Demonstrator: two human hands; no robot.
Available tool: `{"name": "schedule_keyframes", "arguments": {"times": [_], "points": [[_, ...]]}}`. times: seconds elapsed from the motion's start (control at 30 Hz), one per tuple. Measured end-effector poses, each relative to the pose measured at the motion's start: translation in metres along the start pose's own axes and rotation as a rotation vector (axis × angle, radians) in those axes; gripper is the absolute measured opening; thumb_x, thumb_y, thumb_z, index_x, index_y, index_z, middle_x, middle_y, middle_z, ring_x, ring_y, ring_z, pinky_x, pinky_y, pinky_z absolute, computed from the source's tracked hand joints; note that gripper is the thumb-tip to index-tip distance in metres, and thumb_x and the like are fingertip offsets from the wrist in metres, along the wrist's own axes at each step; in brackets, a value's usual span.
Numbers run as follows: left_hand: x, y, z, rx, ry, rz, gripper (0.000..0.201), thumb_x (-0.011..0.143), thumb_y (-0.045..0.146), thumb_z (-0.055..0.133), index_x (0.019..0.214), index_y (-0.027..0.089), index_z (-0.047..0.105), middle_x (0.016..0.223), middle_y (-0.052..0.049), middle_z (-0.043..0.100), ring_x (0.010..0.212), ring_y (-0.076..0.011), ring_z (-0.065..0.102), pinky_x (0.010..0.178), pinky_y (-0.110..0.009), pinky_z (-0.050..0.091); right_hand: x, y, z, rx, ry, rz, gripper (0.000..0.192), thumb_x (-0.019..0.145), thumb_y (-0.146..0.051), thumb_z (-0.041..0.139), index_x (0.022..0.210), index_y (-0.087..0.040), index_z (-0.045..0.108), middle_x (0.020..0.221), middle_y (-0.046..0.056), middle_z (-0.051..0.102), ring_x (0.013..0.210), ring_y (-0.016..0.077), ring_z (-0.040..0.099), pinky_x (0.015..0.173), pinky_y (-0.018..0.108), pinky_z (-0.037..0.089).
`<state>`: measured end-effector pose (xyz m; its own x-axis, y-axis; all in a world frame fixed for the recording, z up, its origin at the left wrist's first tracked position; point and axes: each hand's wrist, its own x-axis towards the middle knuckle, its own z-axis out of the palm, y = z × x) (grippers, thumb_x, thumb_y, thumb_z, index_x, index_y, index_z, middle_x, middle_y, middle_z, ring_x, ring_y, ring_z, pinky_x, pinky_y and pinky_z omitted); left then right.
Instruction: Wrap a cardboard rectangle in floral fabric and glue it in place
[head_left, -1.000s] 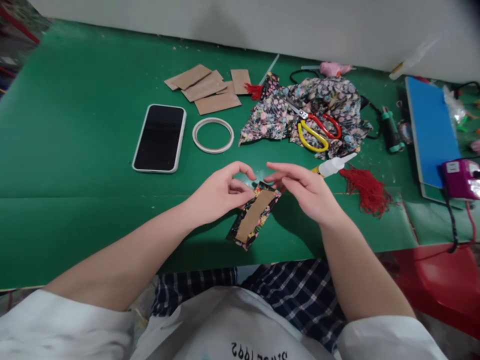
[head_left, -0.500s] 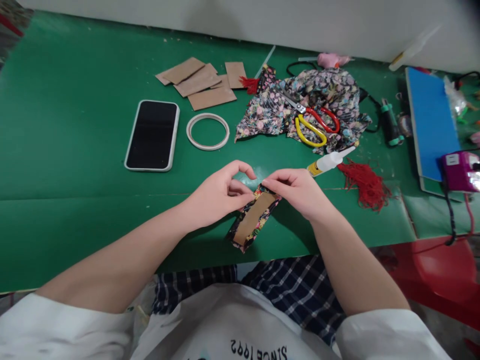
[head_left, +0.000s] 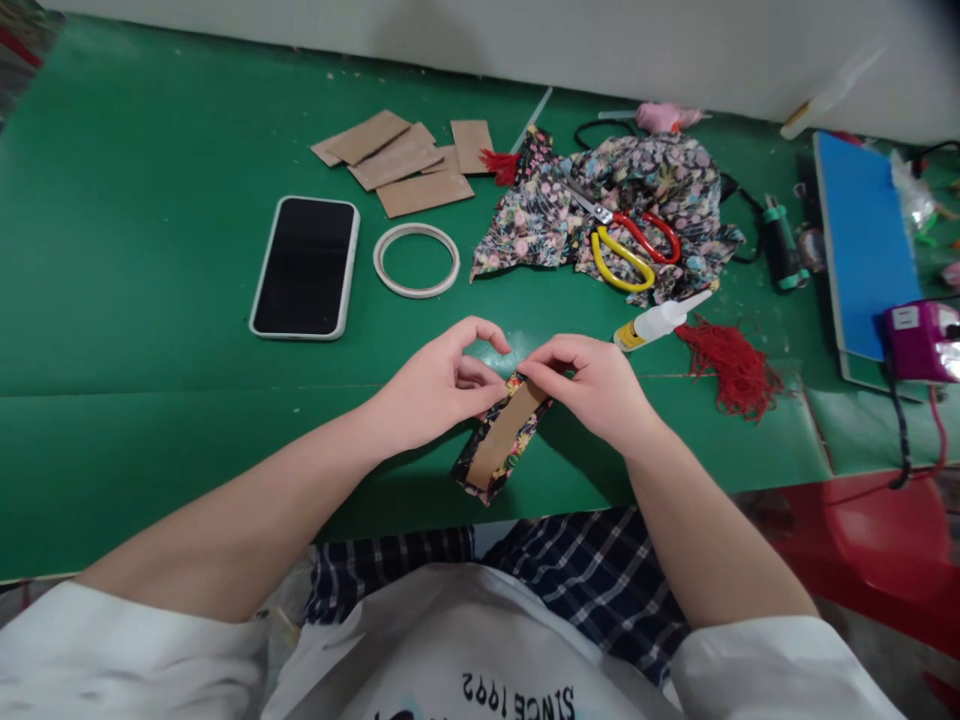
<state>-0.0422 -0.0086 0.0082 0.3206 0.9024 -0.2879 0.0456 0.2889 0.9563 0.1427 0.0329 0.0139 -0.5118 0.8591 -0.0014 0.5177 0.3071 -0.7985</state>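
Between my hands is a narrow strip of brown cardboard [head_left: 501, 446] with dark floral fabric folded over its edges. It slants from lower left to upper right, close to the table's front edge. My left hand [head_left: 442, 390] holds its upper left side, thumb on the edge and index finger curved away above. The fingers of my right hand [head_left: 589, 385] pinch the top end, covering the corner there. Just beyond my right hand lies a glue bottle [head_left: 654, 325] with a white pointed nozzle. A bundle of red threads [head_left: 731, 368] is to its right.
On the green table [head_left: 150, 250] are a phone [head_left: 305, 267], a tape roll [head_left: 379, 262] and several cardboard pieces [head_left: 426, 193]. Scissors [head_left: 622, 272] rest on crumpled floral fabric [head_left: 652, 180]. Further right are a green-and-black tool [head_left: 784, 245], a blue board [head_left: 866, 240] and a purple device [head_left: 924, 342].
My right fingers have shifted slightly left along the strip's top end, and the fabric there now lies further over the cardboard. My left hand has stayed nearly still.
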Motion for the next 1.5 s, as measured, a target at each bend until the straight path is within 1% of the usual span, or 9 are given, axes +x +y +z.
{"name": "schedule_keyframes", "arguments": {"times": [0.1, 0.23, 0.4, 0.7, 0.9, 1.1, 1.2, 1.3, 1.5], "points": [[0.001, 0.000, -0.001, -0.001, 0.000, 0.002, 0.027, 0.075, 0.017, 0.061, 0.095, 0.021, 0.043, 0.067, 0.005, 0.065, 0.057, -0.0067, 0.060, 0.058, -0.017, 0.047, 0.001, 0.002, -0.001, 0.052, -0.009, 0.034, 0.023, 0.081, -0.035, 0.057, 0.071, -0.017, 0.067, 0.064, -0.001, 0.062, 0.060, 0.0089, 0.052, 0.057, 0.022, 0.039], [0.001, 0.001, -0.002, 0.007, -0.010, 0.007, 0.027, 0.076, 0.017, 0.061, 0.095, 0.021, 0.043, 0.067, 0.005, 0.065, 0.056, -0.0060, 0.059, 0.058, -0.017, 0.047, 0.002, 0.006, -0.006, 0.276, -0.045, 0.169, 0.033, 0.083, -0.044, 0.051, 0.080, -0.017, 0.071, 0.067, 0.001, 0.064, 0.060, 0.0095, 0.052, 0.056, 0.022, 0.040], [0.002, 0.002, -0.002, 0.048, -0.009, 0.000, 0.026, 0.076, 0.018, 0.061, 0.095, 0.021, 0.044, 0.068, 0.004, 0.065, 0.060, -0.0071, 0.061, 0.059, -0.017, 0.046, 0.001, 0.008, -0.009, 0.303, -0.141, 0.242, 0.029, 0.076, -0.044, 0.060, 0.072, -0.017, 0.070, 0.058, -0.001, 0.059, 0.055, 0.0075, 0.047, 0.051, 0.021, 0.037], [0.002, 0.002, 0.000, 0.085, 0.004, -0.005, 0.026, 0.075, 0.017, 0.060, 0.095, 0.020, 0.044, 0.068, 0.005, 0.065, 0.064, -0.0087, 0.063, 0.061, -0.019, 0.046, 0.001, 0.006, -0.006, 0.267, -0.154, 0.201, 0.024, 0.076, -0.038, 0.060, 0.071, -0.016, 0.068, 0.062, 0.000, 0.063, 0.057, 0.0087, 0.051, 0.054, 0.022, 0.039], [0.002, 0.002, -0.001, 0.078, 0.011, -0.010, 0.027, 0.074, 0.018, 0.062, 0.095, 0.020, 0.045, 0.069, 0.004, 0.065, 0.065, -0.0107, 0.064, 0.063, -0.021, 0.048, 0.000, 0.003, -0.006, 0.147, -0.127, 0.154, 0.021, 0.077, -0.035, 0.059, 0.072, -0.018, 0.069, 0.064, 0.000, 0.065, 0.058, 0.0094, 0.052, 0.054, 0.022, 0.039], [0.001, 0.003, -0.003, 0.075, 0.011, -0.010, 0.027, 0.075, 0.020, 0.062, 0.096, 0.021, 0.045, 0.069, 0.003, 0.065, 0.060, -0.0096, 0.062, 0.059, -0.020, 0.048, 0.002, 0.012, -0.015, 0.322, -0.140, 0.230, 0.032, 0.078, -0.045, 0.057, 0.077, -0.017, 0.071, 0.061, 0.000, 0.062, 0.056, 0.0090, 0.051, 0.055, 0.022, 0.041], [0.002, 0.004, -0.003, 0.084, 0.004, -0.011, 0.026, 0.076, 0.021, 0.062, 0.096, 0.021, 0.045, 0.069, 0.003, 0.065, 0.060, -0.0098, 0.062, 0.059, -0.020, 0.048, 0.003, 0.015, -0.018, 0.378, -0.165, 0.261, 0.028, 0.076, -0.044, 0.061, 0.075, -0.017, 0.071, 0.060, 0.000, 0.061, 0.055, 0.0085, 0.051, 0.054, 0.022, 0.041], [0.002, 0.005, -0.003, 0.096, 0.011, -0.011, 0.025, 0.076, 0.020, 0.061, 0.095, 0.021, 0.045, 0.069, 0.003, 0.065, 0.060, -0.0092, 0.062, 0.059, -0.020, 0.048, 0.002, 0.014, -0.017, 0.355, -0.188, 0.254, 0.024, 0.074, -0.040, 0.064, 0.071, -0.017, 0.070, 0.059, -0.001, 0.060, 0.055, 0.0083, 0.050, 0.052, 0.021, 0.039], [0.001, 0.004, -0.002, 0.090, 0.042, -0.002, 0.025, 0.075, 0.019, 0.062, 0.094, 0.021, 0.046, 0.069, 0.004, 0.065, 0.060, -0.0088, 0.062, 0.059, -0.019, 0.047, 0.001, 0.010, -0.012, 0.248, -0.160, 0.193, 0.022, 0.076, -0.037, 0.061, 0.074, -0.017, 0.069, 0.063, 0.000, 0.064, 0.058, 0.0096, 0.053, 0.056, 0.023, 0.041]]}}
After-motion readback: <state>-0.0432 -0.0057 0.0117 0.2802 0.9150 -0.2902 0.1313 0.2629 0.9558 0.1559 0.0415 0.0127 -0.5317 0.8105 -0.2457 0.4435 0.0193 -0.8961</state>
